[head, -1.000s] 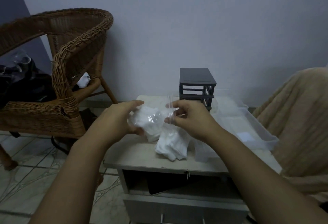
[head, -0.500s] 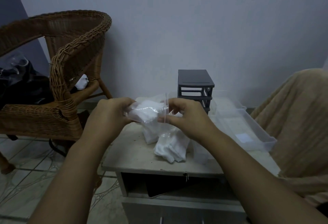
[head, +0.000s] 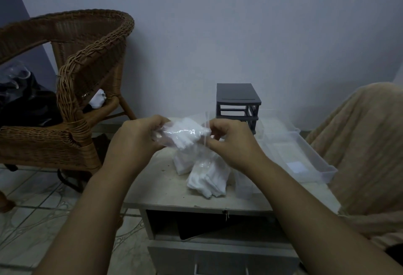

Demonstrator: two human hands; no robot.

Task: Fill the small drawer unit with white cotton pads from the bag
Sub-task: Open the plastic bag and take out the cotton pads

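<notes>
Bag [head: 165,137]: a second ago it hung low, its underside against the pile of loose pads [head: 207,178] on the table [head: 157,189]. Now it is lifted clear of the pile and stretched sideways between both hands.
Left hand [head: 139,141]: the thumb lay out flat over the top of the bag. Now thumb and fingers are curled round the bag's left end, and the hand sits a little higher.
Right hand [head: 231,143]: it has come up with the bag, and its fingers pinch tighter at the bag's mouth, by the zip strip [head: 206,119].
Pads in the bag [head: 185,131]: now bunched into a tighter lump between the hands.
</notes>
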